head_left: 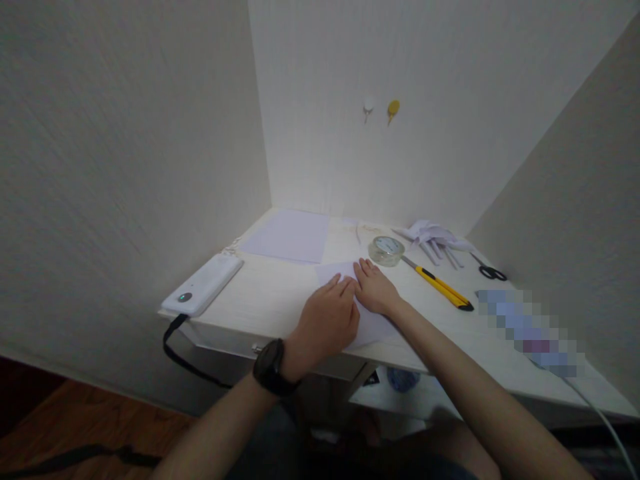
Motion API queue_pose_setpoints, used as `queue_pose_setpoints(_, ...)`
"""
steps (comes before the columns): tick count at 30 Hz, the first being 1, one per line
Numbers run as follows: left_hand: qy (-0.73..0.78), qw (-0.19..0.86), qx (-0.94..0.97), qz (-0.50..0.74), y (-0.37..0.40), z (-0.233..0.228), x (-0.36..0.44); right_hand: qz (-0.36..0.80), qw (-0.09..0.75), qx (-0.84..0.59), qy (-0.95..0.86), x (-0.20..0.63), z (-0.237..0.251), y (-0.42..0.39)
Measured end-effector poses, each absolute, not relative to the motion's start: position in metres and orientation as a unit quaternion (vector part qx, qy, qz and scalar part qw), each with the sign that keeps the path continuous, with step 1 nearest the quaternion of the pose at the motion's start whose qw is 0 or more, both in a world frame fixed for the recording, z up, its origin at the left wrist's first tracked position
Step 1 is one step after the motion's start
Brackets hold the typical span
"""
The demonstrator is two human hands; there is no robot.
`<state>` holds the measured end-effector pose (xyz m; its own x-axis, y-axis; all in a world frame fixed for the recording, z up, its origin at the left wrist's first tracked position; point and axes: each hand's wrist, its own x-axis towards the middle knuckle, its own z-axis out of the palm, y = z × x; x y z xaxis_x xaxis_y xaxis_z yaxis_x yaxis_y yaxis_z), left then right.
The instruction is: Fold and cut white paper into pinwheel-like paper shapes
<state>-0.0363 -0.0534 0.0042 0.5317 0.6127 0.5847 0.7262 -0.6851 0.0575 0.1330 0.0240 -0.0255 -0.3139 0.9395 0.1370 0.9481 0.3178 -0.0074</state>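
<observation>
Both hands lie flat on a sheet of pale paper (373,323) near the front edge of the white surface (280,293). The left hand (327,320), a dark watch (271,368) on its wrist, presses palm down with fingers stretched out and together, gripping nothing. The right hand (375,288) rests just beside it, also open and flat, fingertips pointing toward the wall, the two hands touching over the paper. Behind them stands a roll of clear tape (386,250), and to its right a yellow utility knife (440,287) lies at an angle. Farther back sit folded white paper pieces (433,237) and black-handled scissors (490,270). A second pale sheet (290,235) lies at the back left, and a white power bank (203,292) rests on the left edge.
</observation>
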Motion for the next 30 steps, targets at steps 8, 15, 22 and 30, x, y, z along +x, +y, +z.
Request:
queue_pose_setpoints(8, -0.393, 0.031, -0.914, -0.093, 0.037, -0.009, -0.028, -0.02, 0.048, -0.588, -0.807, 0.143, -0.017, 0.032)
queue_pose_setpoints(15, -0.327, 0.002, -0.943, -0.066, 0.068, 0.002, -0.053, 0.025, 0.126, -0.551, -0.824, 0.163, -0.013, 0.033)
queue_pose_setpoints(22, -0.298, 0.03, -0.945, -0.128, 0.068, -0.008, -0.013, -0.008, 0.141, -0.506, -0.851, 0.175, -0.016, 0.016)
queue_pose_setpoints(30, -0.248, -0.031, -0.962, -0.108, 0.061, -0.017, -0.014, -0.088, 0.16, -0.611, -0.77, 0.203, -0.002, 0.017)
